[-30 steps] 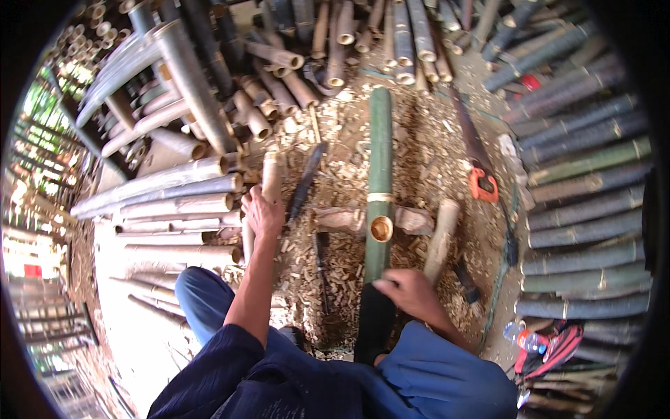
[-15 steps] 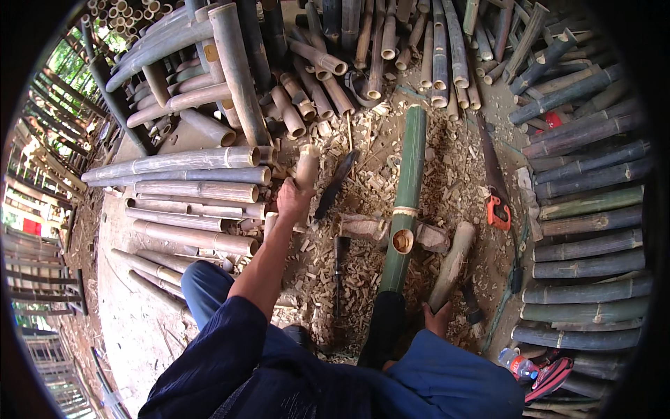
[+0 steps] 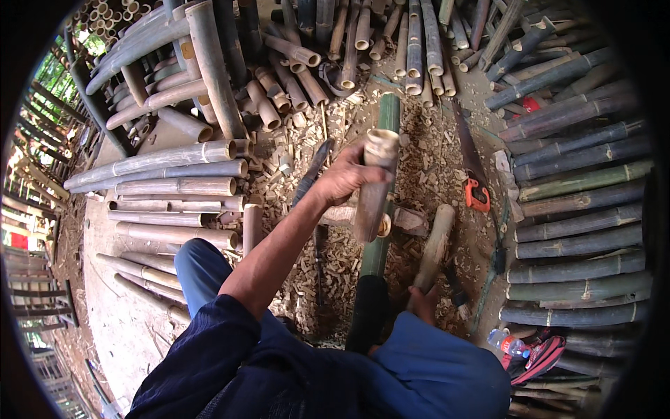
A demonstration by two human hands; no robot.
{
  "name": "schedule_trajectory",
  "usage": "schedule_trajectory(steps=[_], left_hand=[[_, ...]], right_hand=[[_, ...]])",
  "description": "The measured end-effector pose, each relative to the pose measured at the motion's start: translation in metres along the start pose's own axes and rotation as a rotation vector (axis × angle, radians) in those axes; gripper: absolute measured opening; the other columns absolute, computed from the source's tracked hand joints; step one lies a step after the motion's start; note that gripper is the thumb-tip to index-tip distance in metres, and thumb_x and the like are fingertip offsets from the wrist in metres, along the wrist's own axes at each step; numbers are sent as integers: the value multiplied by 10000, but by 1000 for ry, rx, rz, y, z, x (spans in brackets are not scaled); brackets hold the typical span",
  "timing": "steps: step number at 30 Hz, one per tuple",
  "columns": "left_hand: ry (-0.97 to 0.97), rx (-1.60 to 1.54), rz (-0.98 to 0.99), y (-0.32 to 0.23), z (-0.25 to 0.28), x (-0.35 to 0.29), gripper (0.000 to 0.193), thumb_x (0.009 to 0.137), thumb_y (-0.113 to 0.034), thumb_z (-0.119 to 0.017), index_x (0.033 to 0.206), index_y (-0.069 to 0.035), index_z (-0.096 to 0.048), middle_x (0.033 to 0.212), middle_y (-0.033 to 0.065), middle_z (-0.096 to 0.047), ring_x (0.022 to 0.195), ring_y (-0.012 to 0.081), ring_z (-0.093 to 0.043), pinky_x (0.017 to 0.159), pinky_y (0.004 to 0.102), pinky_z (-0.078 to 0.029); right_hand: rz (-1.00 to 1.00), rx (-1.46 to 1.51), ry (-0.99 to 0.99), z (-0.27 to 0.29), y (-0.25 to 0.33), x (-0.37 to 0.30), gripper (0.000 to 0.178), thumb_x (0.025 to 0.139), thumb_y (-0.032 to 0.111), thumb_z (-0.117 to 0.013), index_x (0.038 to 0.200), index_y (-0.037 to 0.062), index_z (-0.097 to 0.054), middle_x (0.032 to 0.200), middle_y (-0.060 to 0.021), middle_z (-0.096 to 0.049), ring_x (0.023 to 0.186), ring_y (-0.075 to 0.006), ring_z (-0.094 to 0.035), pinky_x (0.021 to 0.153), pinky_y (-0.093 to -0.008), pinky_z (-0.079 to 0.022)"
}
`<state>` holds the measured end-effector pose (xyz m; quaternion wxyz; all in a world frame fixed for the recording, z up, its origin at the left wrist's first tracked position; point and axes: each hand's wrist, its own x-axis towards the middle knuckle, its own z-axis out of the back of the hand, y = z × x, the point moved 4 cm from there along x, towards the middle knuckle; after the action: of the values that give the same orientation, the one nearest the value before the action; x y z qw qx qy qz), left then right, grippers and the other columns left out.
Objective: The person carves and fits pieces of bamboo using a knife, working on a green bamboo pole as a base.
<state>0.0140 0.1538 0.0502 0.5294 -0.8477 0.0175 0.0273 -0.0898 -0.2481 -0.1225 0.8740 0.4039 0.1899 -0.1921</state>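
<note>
- Head view, centre of the frame: the left hand (image 3: 343, 178) is wrapped tight around a short tan bamboo section (image 3: 375, 183), lifted clear of the ground with its hollow open end toward the top of the frame.
- Just behind that piece, a long green bamboo pole (image 3: 386, 129) runs from upper centre down toward the person's lap, over a ground covered in pale wood chips (image 3: 335, 262).
- Lower centre right: the right hand (image 3: 423, 304) shows only in part above the blue trouser leg, its fingers at the near end of a tan bamboo stick (image 3: 434, 246); how far it is closed cannot be told.
- Between the left arm and the pole, a dark blade (image 3: 312, 172) lies on the chips.
- Right of centre: a hand saw with an orange handle (image 3: 477, 194) lies on the ground.
- Upper left and right edge: stacks of bamboo poles (image 3: 167, 171) lie around the work spot.
- Lower right: a plastic bottle (image 3: 507, 342) lies beside a red bag.
</note>
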Motion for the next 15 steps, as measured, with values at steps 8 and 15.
schedule_trajectory(steps=[8, 15], left_hand=[[324, 343, -169, 14, -57, 9, 772, 651, 10, -916, 1346, -98, -599, 1216, 38, -658, 1165, 221, -621, 1111, 446, -489], [468, 440, -139, 27, -77, -7, 673, 666, -9, -915, 1270, -84, -628, 1228, 50, -660, 1173, 193, -627, 970, 375, -562]], right_hand=[[-85, 413, 135, 28, 45, -35, 629, 830, 190, -729, 1375, -31, -504, 1206, -144, -633, 1058, -281, -621, 934, -390, -487], [-58, 500, 146, 30, 83, -52, 732, 833, 175, -737, 1480, 2, -439, 1284, -142, -583, 1145, -259, -565, 992, -390, -466]])
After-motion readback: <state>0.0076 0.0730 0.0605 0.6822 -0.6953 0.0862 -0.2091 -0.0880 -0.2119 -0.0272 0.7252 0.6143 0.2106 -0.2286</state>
